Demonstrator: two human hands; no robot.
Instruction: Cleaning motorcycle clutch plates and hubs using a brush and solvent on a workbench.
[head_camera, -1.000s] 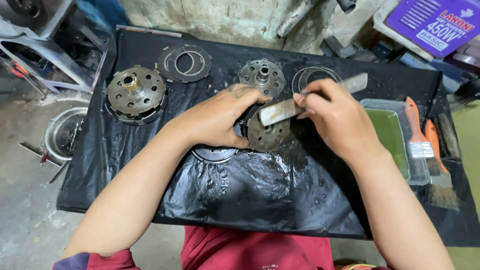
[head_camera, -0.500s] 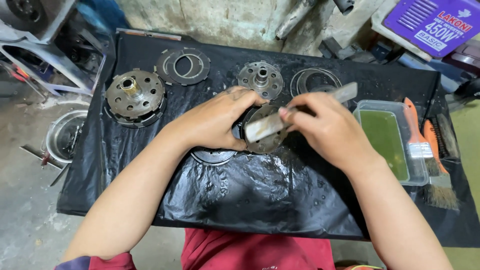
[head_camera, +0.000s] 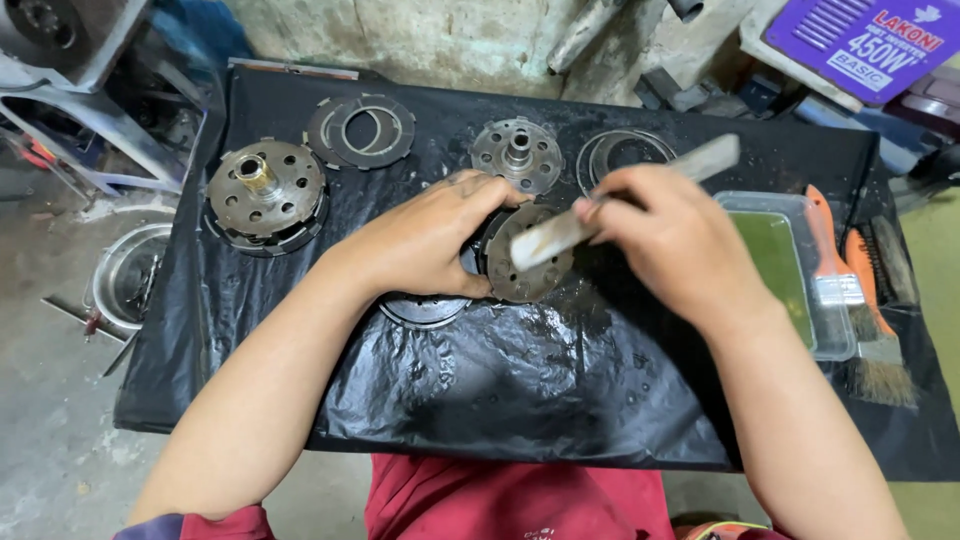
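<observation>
Right hand closed around scraper

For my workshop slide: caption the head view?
Left hand steadies a round metal part; right hand holds a brush.

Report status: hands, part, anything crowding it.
Left hand steadies round metal clutch part on black plastic sheet. Right hand grips flat scraper across it. Ring plate touching underneath.

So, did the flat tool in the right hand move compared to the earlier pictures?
Yes. The flat tool in the right hand has slid left across the round metal part, away from the clear tray.
</observation>
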